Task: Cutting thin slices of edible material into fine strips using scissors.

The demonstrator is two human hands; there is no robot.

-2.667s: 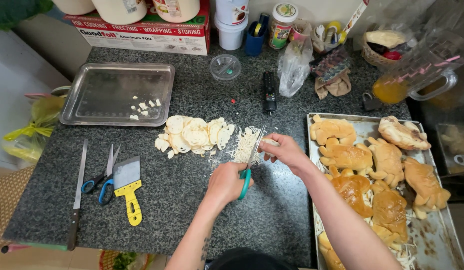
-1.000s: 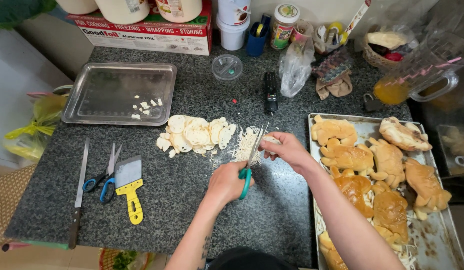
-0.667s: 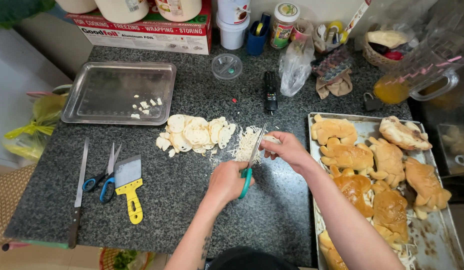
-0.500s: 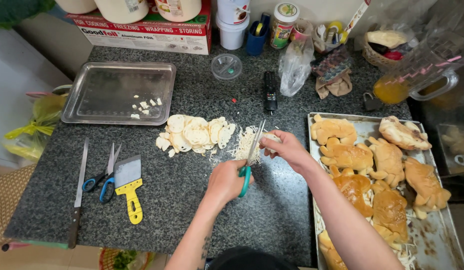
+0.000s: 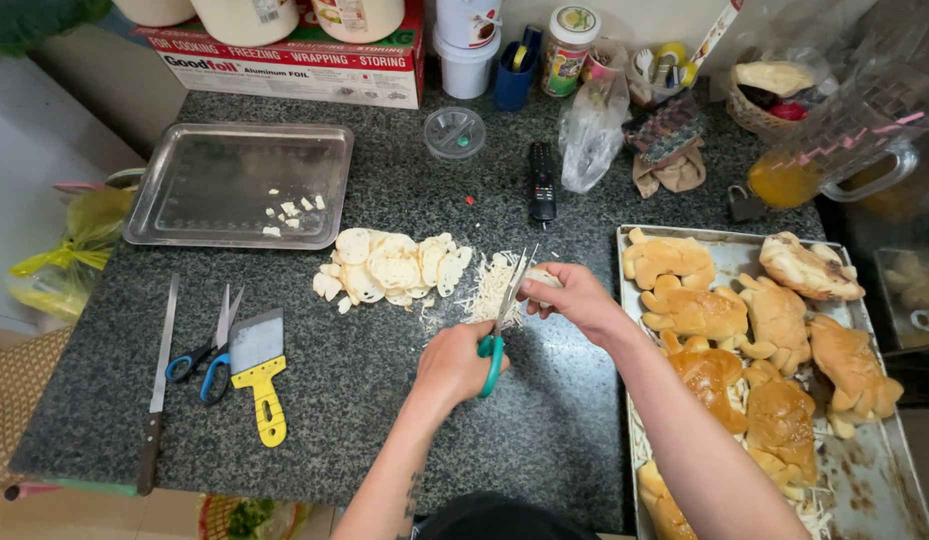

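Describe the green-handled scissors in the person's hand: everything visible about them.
The scissors have teal-green plastic loop handles and slim, shiny metal blades. The left hand holds them by the handles, fingers through the loops, blades pointing up and away, slightly apart. The tips meet a pale slice pinched in the right hand, just above a pile of fine white shreds on the dark speckled stone counter. The handles are mostly hidden by fingers.

Single head view, steeply down, close over counter (image 5: 404, 400)
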